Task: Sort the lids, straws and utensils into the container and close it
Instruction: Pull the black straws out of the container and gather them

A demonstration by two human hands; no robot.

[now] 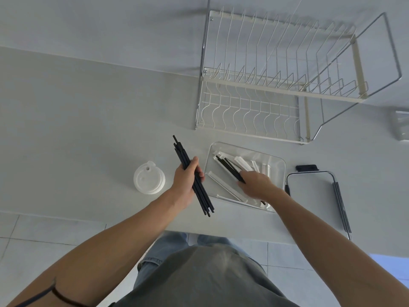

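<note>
Pale countertop (88,120) across the whole view, with tiled floor below its front edge. At the back right, a two-level wire dish rack (276,85), standing against the wall. In front of the rack, near the counter edge, a clear rectangular container (279,161), open, with white wrapped utensils (242,163) and a few black straws (230,168) lying inside. Just right of the container, its clear lid (309,196), flat on the counter, with dark clips along the sides. Left of the container, a stack of white round cup lids (148,178), resting on the counter, apart from the container. Between the stack and the container, left hand (187,180) above the counter, fingers curled around a bundle of black straws (194,176), bundle pointing away and slightly left. Right hand (256,185) inside the container, fingertips pinching the near ends of the black straws there. At the far right edge, a small clear object (401,125), too blurred to identify.
</note>
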